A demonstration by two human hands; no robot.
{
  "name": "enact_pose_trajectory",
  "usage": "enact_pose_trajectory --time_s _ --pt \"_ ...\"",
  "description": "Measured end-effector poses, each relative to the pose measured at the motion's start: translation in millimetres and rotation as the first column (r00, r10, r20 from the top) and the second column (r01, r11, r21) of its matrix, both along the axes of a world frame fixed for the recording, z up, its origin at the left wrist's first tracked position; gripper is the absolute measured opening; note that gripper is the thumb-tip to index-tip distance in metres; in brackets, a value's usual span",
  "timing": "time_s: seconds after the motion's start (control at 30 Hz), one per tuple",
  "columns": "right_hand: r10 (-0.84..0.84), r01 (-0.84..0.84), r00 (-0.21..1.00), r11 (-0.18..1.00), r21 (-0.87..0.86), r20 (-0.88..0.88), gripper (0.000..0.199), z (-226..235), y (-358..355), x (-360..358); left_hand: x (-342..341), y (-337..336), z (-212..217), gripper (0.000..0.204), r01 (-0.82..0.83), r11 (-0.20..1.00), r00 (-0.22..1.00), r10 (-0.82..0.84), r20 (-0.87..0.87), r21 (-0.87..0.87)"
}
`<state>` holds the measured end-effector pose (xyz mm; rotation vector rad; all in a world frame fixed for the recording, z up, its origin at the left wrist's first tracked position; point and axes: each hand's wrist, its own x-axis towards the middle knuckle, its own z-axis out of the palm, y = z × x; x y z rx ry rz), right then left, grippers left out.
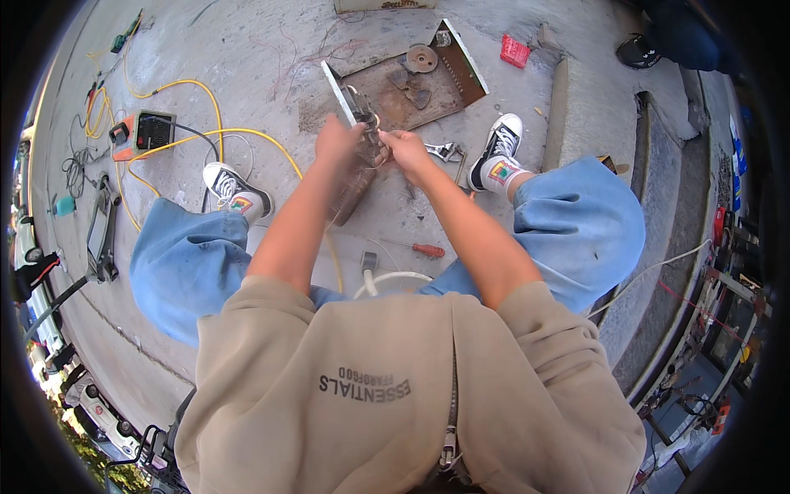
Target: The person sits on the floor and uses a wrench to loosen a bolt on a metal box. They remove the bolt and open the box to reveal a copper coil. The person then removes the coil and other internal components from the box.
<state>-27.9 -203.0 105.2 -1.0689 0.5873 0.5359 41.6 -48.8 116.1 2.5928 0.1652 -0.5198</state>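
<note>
A rusty assembly with wires (368,115) stands on the ground between my feet, a pale-edged metal panel (336,85) along one side. Its brown rounded body (354,194) extends toward me. My left hand (336,140) is closed on the assembly's left side, beside the panel, slightly smeared by motion. From the other side, my right hand (405,149) pinches at a thin wire; the fingertips are close together and partly hide it. Right of that hand lies a shiny metal hand tool (444,151). A red-handled screwdriver (427,250) rests nearer to me.
Beyond my hands sits an open rusty metal casing (448,100) with a round disc (421,58). An orange-and-grey box (145,134) and yellow cable (262,132) lie left. A red packet (515,51) is far right, near a concrete step (568,115). Another person's shoe (638,51) shows beyond.
</note>
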Motion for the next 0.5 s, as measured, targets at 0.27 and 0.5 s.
enact_pose_trajectory --time_s 0.27,0.5 --pt "-0.105 0.118 0.988 0.987 0.106 -0.117 0.019 7.7 3.5 21.4 53.6 9.1 -28.7 0.047 0.079 0.996 0.997 -0.08 0.015 0.031" --pt "-0.173 0.192 0.977 0.967 0.168 -0.124 0.021 -3.0 12.6 39.1 130.8 41.1 -10.6 0.048 0.248 0.949 0.967 -0.254 0.005 0.193"
